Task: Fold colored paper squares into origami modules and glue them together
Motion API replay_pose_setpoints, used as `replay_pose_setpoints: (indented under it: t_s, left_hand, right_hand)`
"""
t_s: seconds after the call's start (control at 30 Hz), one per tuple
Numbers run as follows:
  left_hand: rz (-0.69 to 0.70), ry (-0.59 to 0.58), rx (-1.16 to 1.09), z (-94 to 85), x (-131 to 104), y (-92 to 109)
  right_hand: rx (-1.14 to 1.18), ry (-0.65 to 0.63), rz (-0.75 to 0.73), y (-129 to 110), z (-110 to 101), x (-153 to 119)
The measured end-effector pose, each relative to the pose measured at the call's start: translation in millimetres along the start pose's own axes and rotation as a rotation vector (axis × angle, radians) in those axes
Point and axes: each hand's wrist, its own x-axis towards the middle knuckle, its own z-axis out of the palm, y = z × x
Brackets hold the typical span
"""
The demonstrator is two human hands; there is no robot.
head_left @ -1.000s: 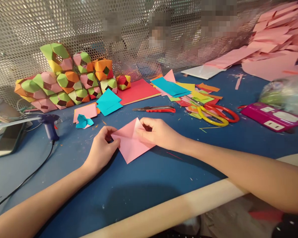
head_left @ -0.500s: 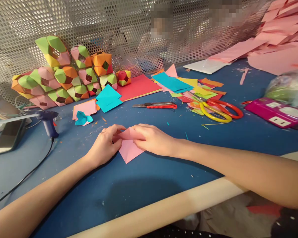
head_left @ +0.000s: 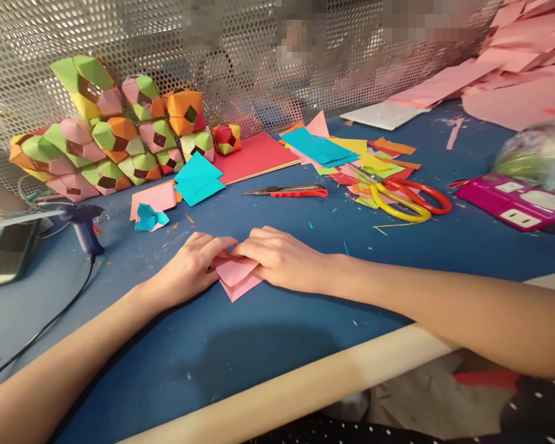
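A small sheet of pink origami paper (head_left: 235, 277) lies on the blue table between my hands, with its upper flap folded down toward me. My left hand (head_left: 197, 262) grips its left side, fingers bent over the far edge. From the right, my right hand (head_left: 277, 259) pinches the far fold, its fingertips close to those of the left. The hands hide the far edge of the paper. Just beyond are a small folded blue paper piece (head_left: 150, 217), pink paper squares (head_left: 155, 200) and blue paper squares (head_left: 198, 179).
Joined origami blocks (head_left: 115, 139) stand against a perforated metal screen (head_left: 240, 68). A box cutter (head_left: 287, 191), scissors (head_left: 409, 198) on paper scraps, and a magenta power strip (head_left: 513, 200) lie beyond my hands. At left are a glue gun (head_left: 86, 228) with its cord and a phone (head_left: 12, 253).
The raised far corner of the pink paper has been folded down toward me over the rest of the sheet. My right hand's fingers have moved onto the far fold, closer to my left.
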Motion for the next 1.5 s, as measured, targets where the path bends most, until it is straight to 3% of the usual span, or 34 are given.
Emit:
replay_pose_setpoints:
  t_s: [0.2, 0.37, 0.47, 0.57, 0.73, 0.9, 1.03, 1.17, 1.3, 1.5]
  left_hand:
    - [0.123, -0.102, 0.175, -9.2, -1.6, -3.6]
    - [0.165, -0.133, 0.297, -9.2, -2.2, -2.6]
    - [0.125, -0.089, 0.330, -5.4, -3.2, 0.9]
    - [0.019, -0.002, 0.312, -1.1, -4.1, 8.9]
    - [-0.325, 0.193, 0.158, 2.9, -3.0, 22.2]
    - [-0.497, 0.327, -0.200, 9.3, -2.8, 26.5]
    - [-0.560, 0.350, -0.457, 13.8, -3.5, 27.3]
    - [-0.536, 0.447, -0.591, 14.0, -1.4, 23.1]
    - [-0.482, 0.336, -0.556, 13.3, -0.2, 15.4]
    - [-0.400, 0.154, -0.232, 8.4, -2.3, 9.6]
  right_hand:
    - [-0.223, -0.154, -0.037, -5.8, -21.1, -4.4]
    - [-0.264, -0.189, 0.011, -7.4, -30.8, -7.6]
    - [-0.172, -0.112, 0.093, -2.1, -29.8, -7.6]
    - [-0.013, 0.062, 0.209, 4.2, -28.0, -6.0]
    - [0.353, 0.309, 0.463, 7.3, -27.1, -0.5]
    - [0.708, 0.265, 0.656, 3.8, -16.3, 3.3]
    - [0.868, 0.160, 0.632, 1.7, -8.6, 4.3]
    - [0.750, 0.179, 0.531, 3.0, -10.6, 3.3]
    - [0.689, 0.216, 0.469, 4.4, -12.9, 1.8]
    - [0.627, 0.015, 0.417, 2.8, -11.7, -1.1]
